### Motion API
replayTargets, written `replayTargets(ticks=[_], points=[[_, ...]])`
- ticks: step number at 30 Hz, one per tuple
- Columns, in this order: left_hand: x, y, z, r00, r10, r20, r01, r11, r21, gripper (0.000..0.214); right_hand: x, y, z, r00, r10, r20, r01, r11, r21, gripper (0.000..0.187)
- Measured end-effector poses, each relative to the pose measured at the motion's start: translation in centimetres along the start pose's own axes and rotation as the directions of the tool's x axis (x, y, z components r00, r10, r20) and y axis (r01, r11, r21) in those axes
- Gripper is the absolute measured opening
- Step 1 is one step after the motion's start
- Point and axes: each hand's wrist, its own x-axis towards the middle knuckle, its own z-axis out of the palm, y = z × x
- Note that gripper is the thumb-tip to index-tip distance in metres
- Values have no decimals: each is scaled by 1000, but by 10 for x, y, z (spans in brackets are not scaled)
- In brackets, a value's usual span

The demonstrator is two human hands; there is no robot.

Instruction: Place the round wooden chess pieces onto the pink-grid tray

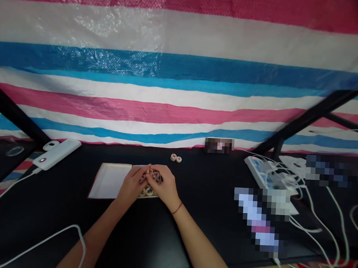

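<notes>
My left hand (133, 184) and my right hand (165, 185) meet over an open box holding several round xiangqi pieces (149, 191), pale discs with red or dark characters. Between my curled fingertips, at the far side of the pile, is one xiangqi piece (150, 171) with a red character. Both hands close around it; my fingers hide part of the box. To the left lies the box's open lid (109, 181), white inside with a reddish edge. Beyond my right hand, several loose xiangqi pieces (173, 157) rest on the black table (201, 175).
At the left is a white power bank (58, 155) with a cable. On the right are a white power strip (256, 170), tangled white cables (310, 197) and a blurred, phone-like object (257, 220). A striped tarp (180, 110) hangs behind the table, beside slanted black bars (296, 118).
</notes>
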Motion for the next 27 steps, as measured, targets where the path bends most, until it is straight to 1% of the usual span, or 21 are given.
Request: replayTargets(ticks=[2,4,6,7,9,10,11,13,16,19,22,27], points=[[0,0,2,1000,22,-19,-23,1000,-5,37,3,6,-4,999,3,-38,-2,1000,25,14],[0,0,3,999,19,-39,-19,1000,4,39,8,23,-16,992,52,-112,-51,999,7,15],[1,0,2,999,4,-32,-4,1000,11,40,11,48,-33,965,145,-217,-163,984,-66,21],[1,0,1,1000,-4,-21,4,1000,12,39,12,63,-43,944,177,-277,-219,967,-128,24],[2,-1,-1,1000,-17,-1,17,1000,8,35,11,90,-58,912,233,-338,-324,914,-245,30],[3,-2,-2,1000,-26,3,26,1000,6,33,11,101,-63,911,251,-327,-351,889,-294,32],[3,-2,-4,999,-36,0,36,999,5,32,10,110,-67,918,251,-307,-350,876,-331,33],[4,-3,-6,999,-51,-7,51,999,-3,31,8,120,-67,940,226,-254,-314,866,-390,33],[5,-3,-9,998,-67,-8,67,998,-19,30,9,120,-59,971,169,-171,-229,864,-449,31],[5,-2,-12,997,-82,-2,82,996,-20,29,9,118,-53,984,149,-99,-178,859,-480,28],[6,-2,-15,996,-84,-4,84,996,-18,29,8,119,-53,984,153,-90,-178,848,-499,24],[6,-3,-15,996,-89,5,89,996,-27,29,7,121,-55,972,212,-98,-231,814,-533,21]])
